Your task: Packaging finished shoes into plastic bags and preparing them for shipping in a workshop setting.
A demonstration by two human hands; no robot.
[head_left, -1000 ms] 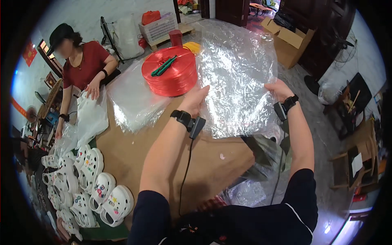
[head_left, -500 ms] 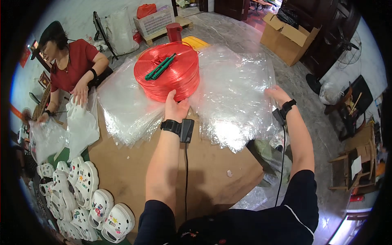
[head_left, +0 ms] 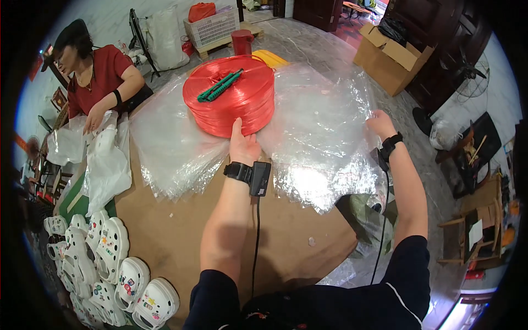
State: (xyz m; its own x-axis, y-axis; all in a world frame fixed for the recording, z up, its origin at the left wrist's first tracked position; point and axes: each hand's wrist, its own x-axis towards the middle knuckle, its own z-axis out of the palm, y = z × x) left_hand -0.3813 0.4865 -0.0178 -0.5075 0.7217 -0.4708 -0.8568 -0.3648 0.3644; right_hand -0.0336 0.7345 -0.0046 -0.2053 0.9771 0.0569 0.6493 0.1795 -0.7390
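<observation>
A large roll of red plastic twine (head_left: 228, 113) stands on two fanned stacks of clear plastic bags, the left stack (head_left: 170, 143) and the right stack (head_left: 319, 126). Green folded cutters or a knife (head_left: 220, 86) lie on top of the roll. My left hand (head_left: 245, 146) rests against the roll's near side, thumb stretched up along it and apart from the other fingers, which are partly hidden. At the right stack's far right edge, my right hand (head_left: 380, 124) has its fingers closed on a plastic bag's edge.
Several white clogs with charms (head_left: 113, 247) fill the table's lower left. A person in a red shirt (head_left: 104, 71) handles white and clear bags (head_left: 107, 159) at the left. A brown board (head_left: 181, 236) covers the table. An open cardboard box (head_left: 390, 58) stands on the floor behind.
My right hand has shifted slightly right and up along the bag edge, its fingers now more closed. My left hand stays at the roll. The person at the left has moved the bags.
</observation>
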